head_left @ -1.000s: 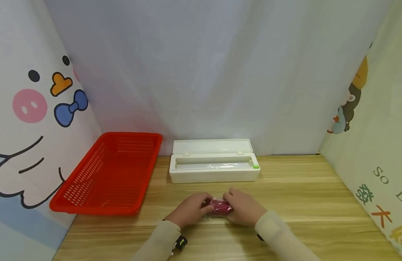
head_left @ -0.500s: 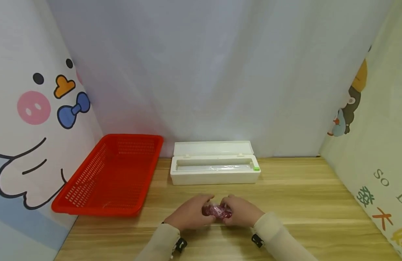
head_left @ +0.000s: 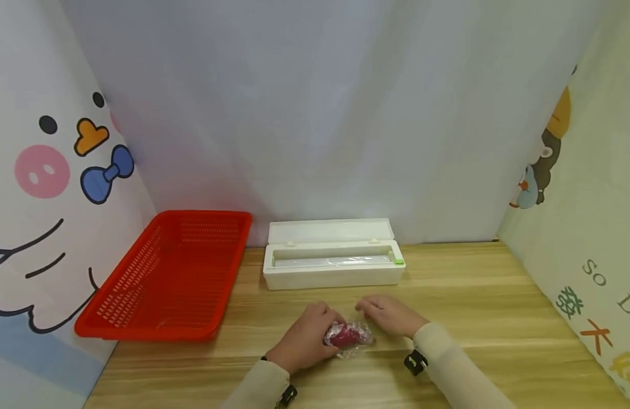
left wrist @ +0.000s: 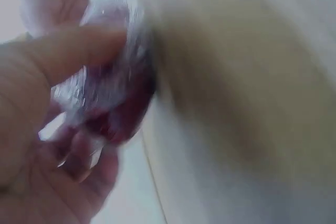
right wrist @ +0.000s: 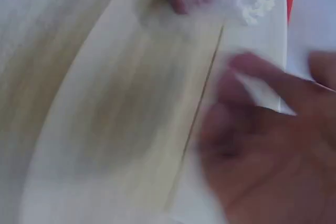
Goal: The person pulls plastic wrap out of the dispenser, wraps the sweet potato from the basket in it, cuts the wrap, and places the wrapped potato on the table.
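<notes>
My left hand (head_left: pixel 305 339) grips a purplish-red item wrapped in clear cling film (head_left: pixel 346 336), low over the wooden table. What the wrapped item is, I cannot tell. In the left wrist view the thumb lies across the crinkled film, and a dark red part (left wrist: pixel 131 116) shows below it. Loose film sticks out at the right end of the bundle. Just beyond that end is my right hand (head_left: pixel 393 315), apart from the bundle, its fingers loosely bent around nothing. It appears blurred in the right wrist view.
A white cling film box (head_left: pixel 335 278) stands behind the hands with its lid up and a roll inside. To the left is a red plastic basket (head_left: pixel 192 332). The wooden table (head_left: pixel 478 318) extends to the right, with printed cloth walls around it.
Both hands gripped the wrapped bundle before. My right hand has let go and moved up and right, while the left still holds it. More film now covers the red item.
</notes>
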{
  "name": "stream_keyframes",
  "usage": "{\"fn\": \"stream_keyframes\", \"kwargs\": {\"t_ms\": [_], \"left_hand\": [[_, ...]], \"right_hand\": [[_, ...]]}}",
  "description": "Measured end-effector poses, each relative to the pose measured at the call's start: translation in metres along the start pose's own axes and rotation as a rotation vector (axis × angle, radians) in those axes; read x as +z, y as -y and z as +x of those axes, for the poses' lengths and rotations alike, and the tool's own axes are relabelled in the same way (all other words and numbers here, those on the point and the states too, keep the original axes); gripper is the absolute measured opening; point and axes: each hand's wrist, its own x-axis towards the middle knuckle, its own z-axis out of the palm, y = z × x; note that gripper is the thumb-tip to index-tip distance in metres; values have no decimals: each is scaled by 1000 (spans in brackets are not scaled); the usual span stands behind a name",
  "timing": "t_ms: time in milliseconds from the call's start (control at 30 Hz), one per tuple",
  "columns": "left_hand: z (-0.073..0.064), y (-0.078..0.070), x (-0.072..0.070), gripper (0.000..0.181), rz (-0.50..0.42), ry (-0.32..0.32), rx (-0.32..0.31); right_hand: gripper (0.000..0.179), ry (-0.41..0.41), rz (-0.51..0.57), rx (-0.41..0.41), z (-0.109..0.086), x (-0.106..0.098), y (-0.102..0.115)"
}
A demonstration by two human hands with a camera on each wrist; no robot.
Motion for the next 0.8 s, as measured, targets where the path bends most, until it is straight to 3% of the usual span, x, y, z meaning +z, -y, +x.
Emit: {"fn": "stream_keyframes", "kwargs": {"t_ms": [100,167,300,400,533,600,700,800], "left_hand": [[1,-1,2,43,55,-60,11],[4,0,3,44,87,-80,21],[9,2,2,44,163,-82,39],[8,3,-2,50,178,-21,43],[3,6,-10,54,90,79,-1],[2,9,-14,48,41,87,-33],[3,17,-15,37,12,40,-61],[8,25,-12,41,44,-49,-78]], "right_hand": [[29,161,18,70,3,-3,-4],[26,227,75,100,5,-3,-4],[21,222,77,81,7,-2,0],[23,207,5,25,6,2,5],[35,138,-147,-93,4,14,12],[39,74,-244,-155,6,21,14],[40,-48,-383,-219,14,28,17],[40,-178,-542,-261,24,34,15]]}}
